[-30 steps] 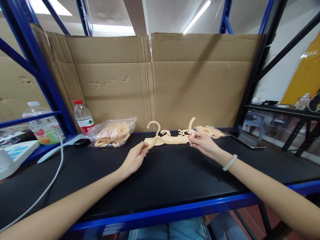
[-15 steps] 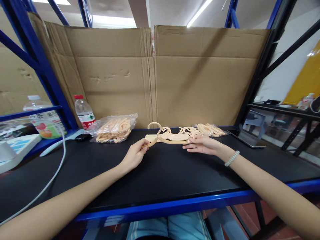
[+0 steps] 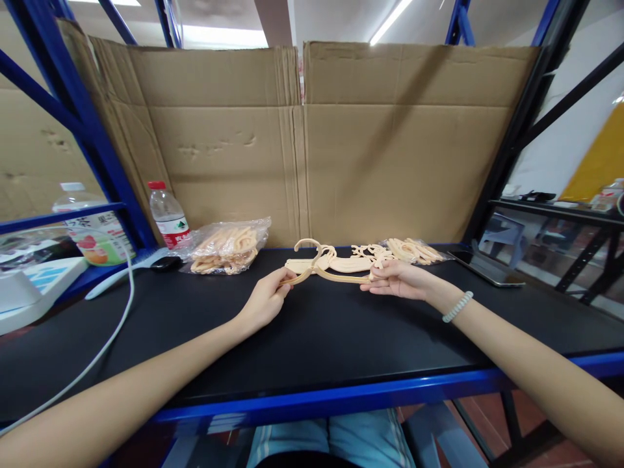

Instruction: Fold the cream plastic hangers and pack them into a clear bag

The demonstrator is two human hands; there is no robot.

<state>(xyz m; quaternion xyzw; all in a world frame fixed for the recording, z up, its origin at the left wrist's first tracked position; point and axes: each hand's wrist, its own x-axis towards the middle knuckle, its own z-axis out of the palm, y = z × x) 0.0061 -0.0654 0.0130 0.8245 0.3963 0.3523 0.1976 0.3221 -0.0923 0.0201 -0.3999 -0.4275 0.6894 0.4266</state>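
Note:
A beige clothes hanger (image 3: 337, 277) is stretched between my two hands, its hook curling up and to the left. My left hand (image 3: 267, 298) is closed on the hanger's left end. The right end sits between the thumb and fingers of my right hand (image 3: 397, 279), which wears a pale coiled band on the wrist. Just behind the held hanger, several more beige hangers (image 3: 351, 264) lie on the black tabletop (image 3: 316, 344), partly hidden by it and by my right hand.
Behind on the left lies a clear bag of beige hangers (image 3: 229, 246), with a red-capped bottle (image 3: 168, 218) beside it. More beige hangers (image 3: 414, 250) lie in plastic at back right, near a dark flat device (image 3: 487, 268). Cardboard (image 3: 234, 143) walls the back; a white cable (image 3: 117, 331) crosses the left.
The view has shifted slightly. Both hands keep hold of the hanger, which has tipped a little, so its hook sits slightly lower and its arms look more bowed.

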